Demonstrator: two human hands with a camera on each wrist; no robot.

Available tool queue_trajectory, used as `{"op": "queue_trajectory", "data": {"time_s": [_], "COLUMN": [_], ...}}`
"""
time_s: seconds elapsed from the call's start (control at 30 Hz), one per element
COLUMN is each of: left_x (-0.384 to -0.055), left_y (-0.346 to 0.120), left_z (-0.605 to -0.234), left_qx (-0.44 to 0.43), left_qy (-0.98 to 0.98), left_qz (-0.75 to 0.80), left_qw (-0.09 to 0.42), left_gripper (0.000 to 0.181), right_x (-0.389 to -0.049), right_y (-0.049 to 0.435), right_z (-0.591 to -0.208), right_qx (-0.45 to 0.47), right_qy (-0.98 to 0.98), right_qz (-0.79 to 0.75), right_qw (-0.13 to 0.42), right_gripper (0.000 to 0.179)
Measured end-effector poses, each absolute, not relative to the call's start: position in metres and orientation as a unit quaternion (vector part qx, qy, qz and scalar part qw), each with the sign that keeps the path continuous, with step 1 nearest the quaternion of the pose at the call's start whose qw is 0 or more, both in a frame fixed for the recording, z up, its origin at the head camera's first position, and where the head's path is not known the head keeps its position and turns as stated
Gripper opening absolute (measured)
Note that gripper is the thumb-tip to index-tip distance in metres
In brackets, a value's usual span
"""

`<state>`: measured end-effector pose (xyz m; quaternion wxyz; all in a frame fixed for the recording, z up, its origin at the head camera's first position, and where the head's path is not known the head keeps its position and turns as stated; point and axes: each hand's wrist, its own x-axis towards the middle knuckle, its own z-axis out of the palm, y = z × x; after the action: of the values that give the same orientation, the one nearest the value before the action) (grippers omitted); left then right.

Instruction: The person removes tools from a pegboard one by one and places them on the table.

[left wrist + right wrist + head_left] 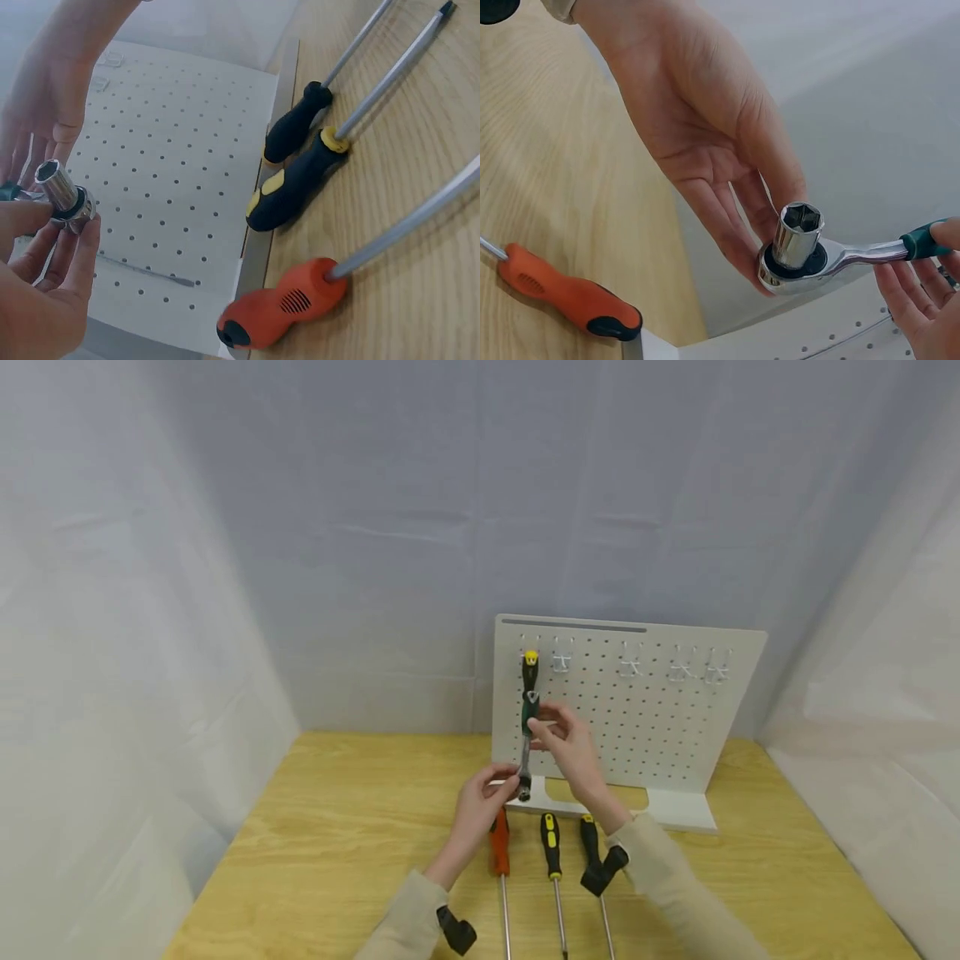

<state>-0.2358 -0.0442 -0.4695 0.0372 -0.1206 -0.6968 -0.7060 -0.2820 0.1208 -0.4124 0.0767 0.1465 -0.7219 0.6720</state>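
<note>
A ratchet wrench (pixel 525 752) with a green handle and a chrome socket (pixel 798 234) on its head is held between both hands, in front of the pegboard (pixel 637 731). My left hand (pixel 476 806) pinches the ratchet head beside the socket, thumb on one side and fingers on the other. Higher up, my right hand (pixel 573 756) holds the green handle (pixel 922 241) between thumb and fingers. The socket's hollow end faces the right wrist camera. Just above the handle in the head view, a black screwdriver with a yellow top (pixel 531 670) hangs on the board.
Several clear hooks (pixel 632 662) line the pegboard's upper part. On the wooden table (pixel 360 827) lie an orange screwdriver (pixel 500 843), a black-and-yellow screwdriver (pixel 551 847) and another dark one (pixel 589 837), handles toward the board's base. Pale curtains (pixel 375 568) surround the table.
</note>
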Motion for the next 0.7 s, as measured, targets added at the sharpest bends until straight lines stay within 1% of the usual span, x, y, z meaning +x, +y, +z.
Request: {"op": "queue_trajectory", "data": {"time_s": [0.4,0.57,0.7], "left_x": [-0.219,-0.207,-0.199], "left_y": [-0.080,-0.095,-0.105], "left_z": [-0.490,-0.496,-0.502], "left_qx": [-0.091,-0.076,-0.068], "left_qy": [-0.720,-0.735,-0.745], "left_qz": [-0.687,-0.674,-0.663], "left_qw": [0.039,0.030,0.023], "left_gripper": [0.029,0.028,0.027], "right_x": [-0.279,-0.275,-0.270], "right_y": [0.092,0.080,0.071], "right_z": [-0.437,-0.453,-0.466], "right_qx": [0.158,0.172,0.166], "right_qy": [-0.710,-0.710,-0.708], "right_qz": [0.686,0.682,0.687], "right_qw": [0.022,0.015,0.002], "right_gripper": [0.042,0.040,0.039]}}
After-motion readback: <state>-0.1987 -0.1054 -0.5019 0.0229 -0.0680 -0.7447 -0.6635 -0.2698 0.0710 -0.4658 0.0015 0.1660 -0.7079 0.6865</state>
